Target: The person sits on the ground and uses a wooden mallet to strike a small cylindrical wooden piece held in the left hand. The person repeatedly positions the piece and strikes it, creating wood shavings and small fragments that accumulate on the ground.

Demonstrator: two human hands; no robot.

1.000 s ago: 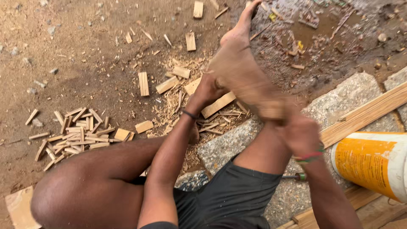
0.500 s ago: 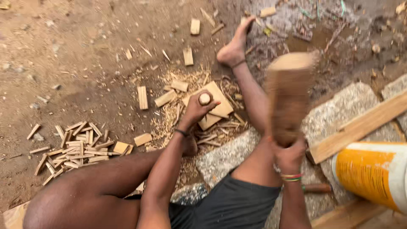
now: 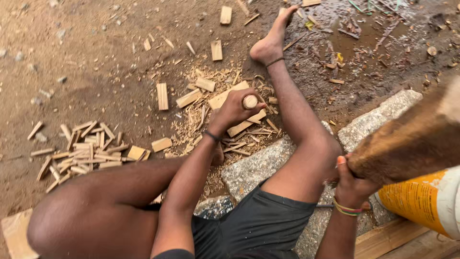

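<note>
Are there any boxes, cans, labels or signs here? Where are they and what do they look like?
Only one: a round container, lying on its side at the lower right edge, beside the right hand that grips a wooden mallet. It has an orange-yellow wrap and a white end. No signs or screens.

Dirt ground [image 3: 96, 57], wet and muddy at top right. Pile of thin wood sticks [image 3: 84, 153] at left, scattered wood blocks [image 3: 163, 96] and shavings [image 3: 191, 124] mid-frame. Granite slabs [image 3: 254, 168] lower centre. Yellow-and-white container [image 3: 421, 201] on its side, right edge, over planks [image 3: 388, 240].
</note>
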